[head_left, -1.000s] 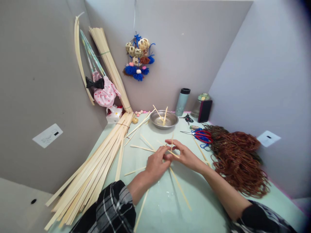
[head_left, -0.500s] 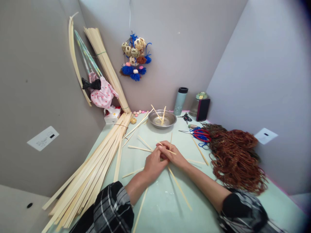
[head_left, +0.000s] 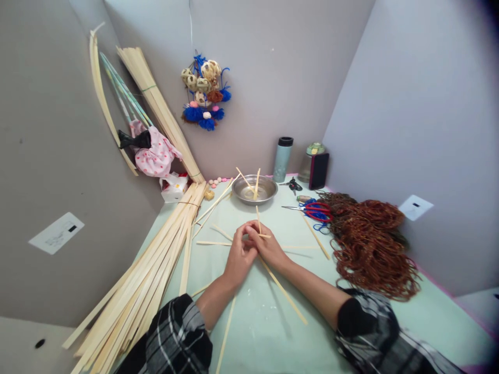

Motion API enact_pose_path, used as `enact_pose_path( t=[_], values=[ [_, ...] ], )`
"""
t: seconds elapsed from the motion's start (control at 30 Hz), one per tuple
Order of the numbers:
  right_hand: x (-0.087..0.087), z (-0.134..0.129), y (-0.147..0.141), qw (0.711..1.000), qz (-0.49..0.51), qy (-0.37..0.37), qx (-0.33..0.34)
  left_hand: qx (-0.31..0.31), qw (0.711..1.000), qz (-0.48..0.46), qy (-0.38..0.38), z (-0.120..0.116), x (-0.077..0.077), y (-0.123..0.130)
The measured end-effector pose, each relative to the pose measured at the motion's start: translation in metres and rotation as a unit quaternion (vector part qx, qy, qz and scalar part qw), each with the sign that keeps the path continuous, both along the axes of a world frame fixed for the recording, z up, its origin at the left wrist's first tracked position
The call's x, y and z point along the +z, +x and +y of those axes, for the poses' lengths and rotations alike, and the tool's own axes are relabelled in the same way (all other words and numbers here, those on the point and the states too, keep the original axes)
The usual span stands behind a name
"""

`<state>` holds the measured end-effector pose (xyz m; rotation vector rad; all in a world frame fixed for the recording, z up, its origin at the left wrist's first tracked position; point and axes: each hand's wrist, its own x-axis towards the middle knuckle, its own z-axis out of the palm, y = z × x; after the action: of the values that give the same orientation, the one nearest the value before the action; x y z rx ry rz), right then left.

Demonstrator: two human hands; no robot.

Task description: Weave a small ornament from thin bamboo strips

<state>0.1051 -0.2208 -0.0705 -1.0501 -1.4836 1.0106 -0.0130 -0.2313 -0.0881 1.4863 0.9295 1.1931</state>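
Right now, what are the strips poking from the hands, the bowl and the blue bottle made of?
Strips: probably bamboo or wood, matte, because they're pale, thin and straight.
Bowl: looks like shiny metal, perhaps steel, with silvery reflections.
Bottle: smooth, low-shine blue body, maybe painted metal, maybe plastic; I can't tell which.

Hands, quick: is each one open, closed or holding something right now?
Left hand: fingers curled; whether they grip anything cannot be told.
Right hand: fingers bent, thin pale strips at them; grip partly hidden.
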Motion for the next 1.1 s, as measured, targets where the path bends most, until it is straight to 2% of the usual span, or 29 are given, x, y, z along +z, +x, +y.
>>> enact_pose_path(
  t=[0.1,0.2,0.33,0.43,0.6,0.67,0.73,0.77,0.83,0.9,0.93,1.0,1.1],
  values=[
    [-0.003,0.001,0.000,1.000,-0.028,-0.001,-0.012,0.052,0.991,-0.093,-0.082,0.002,-0.002,-0.002],
    [-0.008,0.003,-0.001,0.999,-0.045,-0.012,-0.019,0.098,0.979,-0.116,-0.139,0.006,-0.005,-0.004],
    [-0.011,0.002,-0.002,0.992,-0.115,0.024,-0.036,0.101,0.973,-0.134,-0.158,0.010,-0.007,-0.005],
    [-0.011,0.000,-0.003,0.985,-0.163,0.049,-0.021,0.097,0.971,-0.148,-0.163,0.013,-0.006,-0.006],
    [-0.009,-0.004,-0.002,0.963,-0.251,0.101,-0.020,0.084,0.980,-0.113,-0.143,0.017,0.002,-0.015],
    [-0.010,-0.003,-0.001,0.954,-0.276,0.117,-0.021,0.076,0.990,-0.036,-0.111,0.020,0.009,-0.026],
    [-0.011,-0.003,-0.001,0.948,-0.292,0.123,-0.021,0.065,0.990,0.115,-0.045,0.021,0.020,-0.040],
    [-0.011,-0.002,-0.001,0.947,-0.295,0.123,-0.022,0.056,0.976,0.211,0.000,0.022,0.026,-0.049],
    [-0.012,-0.002,0.000,0.948,-0.295,0.119,-0.026,0.058,0.913,0.395,0.090,0.023,0.036,-0.068],
    [-0.012,-0.002,0.000,0.947,-0.299,0.113,-0.030,0.066,0.843,0.523,0.104,0.024,0.043,-0.085],
    [-0.012,-0.002,0.000,0.947,-0.301,0.111,-0.032,0.069,0.817,0.563,0.098,0.024,0.045,-0.093],
    [-0.012,-0.003,0.000,0.946,-0.304,0.112,-0.032,0.071,0.793,0.600,0.083,0.026,0.047,-0.103],
    [-0.013,-0.003,0.000,0.942,-0.313,0.120,-0.032,0.053,0.812,0.578,0.062,0.028,0.050,-0.109]
  ],
)
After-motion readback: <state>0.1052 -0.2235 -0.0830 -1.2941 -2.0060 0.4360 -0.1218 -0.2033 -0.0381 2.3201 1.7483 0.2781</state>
